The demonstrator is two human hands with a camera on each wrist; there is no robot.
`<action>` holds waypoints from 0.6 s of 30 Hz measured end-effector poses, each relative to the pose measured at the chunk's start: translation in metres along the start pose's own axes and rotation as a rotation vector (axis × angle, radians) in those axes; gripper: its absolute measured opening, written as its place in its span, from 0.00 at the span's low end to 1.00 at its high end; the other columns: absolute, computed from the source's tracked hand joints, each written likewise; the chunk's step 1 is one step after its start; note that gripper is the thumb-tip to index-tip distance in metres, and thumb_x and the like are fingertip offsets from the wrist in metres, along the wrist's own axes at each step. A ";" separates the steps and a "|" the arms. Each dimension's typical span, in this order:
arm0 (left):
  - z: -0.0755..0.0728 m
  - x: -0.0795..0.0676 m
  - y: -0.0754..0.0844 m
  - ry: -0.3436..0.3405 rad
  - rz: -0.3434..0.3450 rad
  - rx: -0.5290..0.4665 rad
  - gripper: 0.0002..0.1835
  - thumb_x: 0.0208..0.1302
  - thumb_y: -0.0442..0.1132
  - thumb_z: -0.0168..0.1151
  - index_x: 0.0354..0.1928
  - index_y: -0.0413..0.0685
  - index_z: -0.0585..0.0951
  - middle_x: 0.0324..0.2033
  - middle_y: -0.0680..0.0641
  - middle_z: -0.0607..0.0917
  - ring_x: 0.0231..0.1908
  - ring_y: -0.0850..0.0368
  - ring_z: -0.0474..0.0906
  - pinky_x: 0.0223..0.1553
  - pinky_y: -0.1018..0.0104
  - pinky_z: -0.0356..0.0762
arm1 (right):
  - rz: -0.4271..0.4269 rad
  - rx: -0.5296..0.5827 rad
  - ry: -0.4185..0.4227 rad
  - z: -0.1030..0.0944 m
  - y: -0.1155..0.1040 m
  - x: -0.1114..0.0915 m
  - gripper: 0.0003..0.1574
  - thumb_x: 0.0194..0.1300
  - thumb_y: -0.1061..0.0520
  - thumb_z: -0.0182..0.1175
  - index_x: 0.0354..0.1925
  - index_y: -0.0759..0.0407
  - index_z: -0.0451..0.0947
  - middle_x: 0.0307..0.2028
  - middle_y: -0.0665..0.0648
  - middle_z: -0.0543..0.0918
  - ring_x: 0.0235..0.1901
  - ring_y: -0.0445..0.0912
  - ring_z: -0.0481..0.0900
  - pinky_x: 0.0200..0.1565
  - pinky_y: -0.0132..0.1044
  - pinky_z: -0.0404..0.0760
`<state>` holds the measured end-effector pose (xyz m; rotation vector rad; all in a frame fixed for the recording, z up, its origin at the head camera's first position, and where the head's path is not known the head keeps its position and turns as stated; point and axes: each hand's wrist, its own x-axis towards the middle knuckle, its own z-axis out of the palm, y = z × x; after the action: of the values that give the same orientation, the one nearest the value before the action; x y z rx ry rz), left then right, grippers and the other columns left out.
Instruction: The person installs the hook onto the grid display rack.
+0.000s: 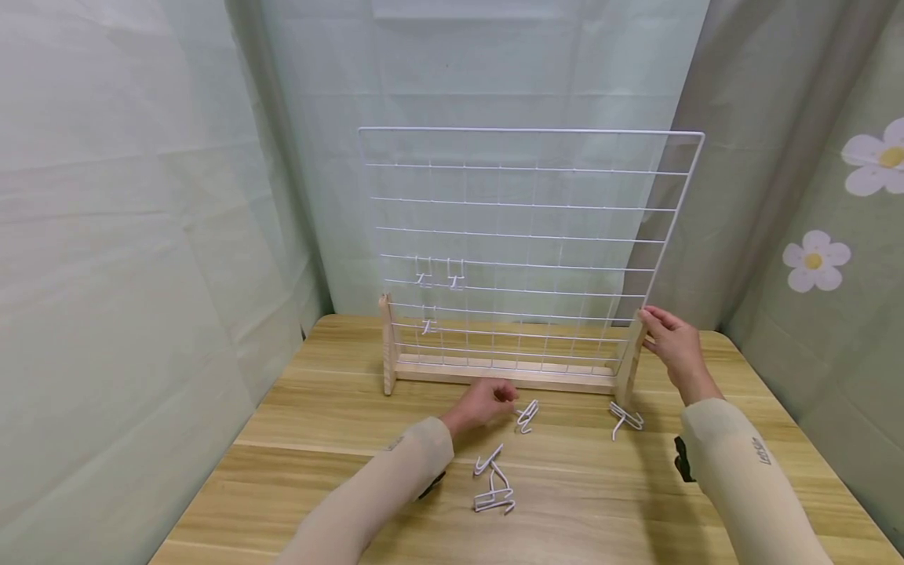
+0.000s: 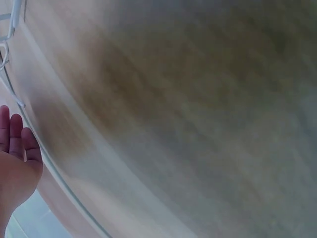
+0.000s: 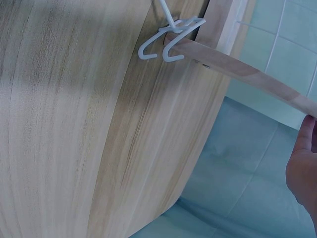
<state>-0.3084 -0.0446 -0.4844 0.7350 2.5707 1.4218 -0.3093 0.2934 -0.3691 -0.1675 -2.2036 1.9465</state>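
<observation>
A pale wooden table (image 1: 304,447) with darker streaks of grain carries a white wire rack (image 1: 504,374) in a wooden stand, plus loose white hooks. One hook (image 1: 526,416) lies before the rack's middle, another hook (image 1: 625,418) just before its right foot; two more hooks (image 1: 493,499) lie close together, farther before the rack.
</observation>
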 end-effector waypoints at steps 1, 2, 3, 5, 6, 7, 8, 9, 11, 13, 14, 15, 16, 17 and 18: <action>0.001 0.000 0.000 -0.007 0.013 0.003 0.07 0.59 0.26 0.67 0.41 0.37 0.84 0.33 0.48 0.84 0.35 0.62 0.75 0.41 0.69 0.75 | 0.003 0.011 -0.002 0.000 0.000 0.000 0.40 0.69 0.40 0.59 0.68 0.64 0.68 0.46 0.41 0.77 0.51 0.40 0.74 0.55 0.37 0.74; 0.001 0.000 -0.001 -0.015 0.023 0.007 0.08 0.59 0.26 0.67 0.41 0.36 0.84 0.33 0.47 0.84 0.35 0.63 0.75 0.41 0.69 0.76 | -0.001 0.000 -0.003 0.000 0.000 0.000 0.41 0.69 0.40 0.58 0.68 0.64 0.68 0.46 0.40 0.77 0.51 0.40 0.74 0.54 0.36 0.75; 0.002 0.000 -0.001 -0.024 0.034 0.012 0.09 0.59 0.26 0.68 0.41 0.36 0.84 0.34 0.47 0.84 0.35 0.63 0.75 0.41 0.70 0.76 | -0.003 -0.003 -0.004 0.000 0.000 0.000 0.40 0.69 0.39 0.58 0.68 0.64 0.68 0.45 0.40 0.76 0.51 0.40 0.74 0.54 0.35 0.75; 0.003 -0.001 -0.001 -0.034 0.045 0.024 0.09 0.58 0.25 0.68 0.42 0.36 0.84 0.33 0.47 0.84 0.34 0.64 0.75 0.40 0.71 0.76 | -0.006 -0.005 -0.006 0.000 0.000 0.000 0.40 0.69 0.39 0.58 0.68 0.64 0.68 0.46 0.40 0.76 0.52 0.40 0.74 0.54 0.35 0.75; 0.003 -0.001 -0.001 -0.038 0.044 0.029 0.10 0.58 0.26 0.68 0.42 0.36 0.84 0.33 0.47 0.84 0.34 0.64 0.75 0.40 0.71 0.76 | -0.007 -0.010 -0.006 0.000 0.001 0.000 0.40 0.70 0.39 0.57 0.68 0.64 0.68 0.46 0.41 0.76 0.52 0.41 0.74 0.54 0.35 0.75; 0.003 -0.002 -0.001 -0.042 0.040 0.031 0.10 0.58 0.26 0.68 0.43 0.36 0.84 0.33 0.48 0.83 0.34 0.64 0.75 0.40 0.71 0.76 | -0.011 -0.021 -0.005 0.000 0.001 0.000 0.40 0.70 0.39 0.57 0.68 0.64 0.68 0.46 0.41 0.76 0.53 0.41 0.74 0.53 0.35 0.76; 0.003 -0.002 -0.001 -0.045 0.028 0.029 0.10 0.58 0.26 0.68 0.43 0.36 0.84 0.33 0.49 0.83 0.35 0.64 0.75 0.41 0.71 0.76 | -0.014 -0.031 -0.005 0.000 0.001 0.000 0.40 0.70 0.39 0.57 0.68 0.64 0.68 0.47 0.41 0.76 0.53 0.41 0.74 0.53 0.34 0.76; 0.004 -0.003 0.000 -0.044 0.018 0.031 0.10 0.58 0.26 0.69 0.43 0.37 0.84 0.32 0.51 0.83 0.35 0.64 0.75 0.41 0.70 0.76 | -0.014 -0.032 -0.007 0.001 0.001 0.001 0.40 0.70 0.39 0.56 0.69 0.64 0.67 0.47 0.42 0.76 0.53 0.41 0.74 0.54 0.35 0.75; 0.004 -0.005 0.001 -0.043 -0.007 0.030 0.10 0.59 0.27 0.69 0.43 0.38 0.84 0.32 0.53 0.82 0.35 0.63 0.75 0.41 0.70 0.76 | -0.013 -0.036 -0.010 0.000 0.002 0.001 0.40 0.70 0.39 0.56 0.69 0.63 0.67 0.49 0.44 0.76 0.55 0.43 0.73 0.55 0.37 0.74; 0.005 -0.007 0.001 -0.044 -0.024 0.021 0.10 0.59 0.28 0.69 0.43 0.38 0.84 0.32 0.54 0.82 0.35 0.63 0.75 0.42 0.69 0.76 | -0.013 -0.045 -0.010 0.000 0.002 0.001 0.41 0.70 0.38 0.56 0.69 0.63 0.67 0.50 0.45 0.76 0.57 0.44 0.73 0.56 0.39 0.73; 0.005 -0.008 0.002 -0.044 -0.029 0.018 0.09 0.59 0.29 0.69 0.43 0.38 0.84 0.32 0.54 0.82 0.36 0.63 0.75 0.42 0.69 0.76 | -0.012 -0.048 -0.011 0.000 0.002 0.001 0.41 0.70 0.38 0.56 0.69 0.63 0.67 0.51 0.45 0.76 0.57 0.45 0.73 0.57 0.40 0.73; 0.005 -0.009 0.002 -0.045 -0.031 0.013 0.09 0.59 0.29 0.69 0.43 0.38 0.84 0.33 0.53 0.82 0.36 0.63 0.75 0.42 0.69 0.76 | -0.013 -0.053 -0.010 0.000 0.002 0.000 0.41 0.70 0.37 0.55 0.69 0.62 0.67 0.51 0.45 0.76 0.58 0.45 0.73 0.57 0.40 0.73; 0.005 -0.010 0.002 -0.048 -0.033 0.005 0.09 0.59 0.28 0.69 0.43 0.38 0.84 0.33 0.53 0.82 0.36 0.63 0.75 0.42 0.69 0.76 | -0.013 -0.056 -0.010 0.000 0.001 0.000 0.41 0.70 0.37 0.55 0.69 0.62 0.67 0.51 0.45 0.76 0.58 0.46 0.72 0.58 0.41 0.72; 0.004 -0.011 0.002 -0.052 -0.035 0.001 0.08 0.60 0.28 0.68 0.42 0.39 0.84 0.33 0.52 0.82 0.36 0.63 0.75 0.42 0.69 0.76 | -0.013 -0.055 -0.008 0.000 0.001 0.000 0.41 0.70 0.37 0.55 0.69 0.62 0.68 0.51 0.45 0.76 0.58 0.46 0.72 0.58 0.41 0.72; 0.004 -0.012 0.002 -0.055 -0.036 -0.008 0.08 0.60 0.28 0.68 0.41 0.39 0.84 0.33 0.52 0.83 0.36 0.63 0.75 0.42 0.69 0.76 | -0.011 -0.053 -0.007 -0.001 0.001 -0.001 0.41 0.70 0.37 0.55 0.69 0.62 0.68 0.50 0.44 0.76 0.58 0.45 0.73 0.58 0.40 0.72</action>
<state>-0.2955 -0.0465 -0.4868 0.7132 2.5225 1.3809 -0.3087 0.2941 -0.3700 -0.1557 -2.2573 1.8871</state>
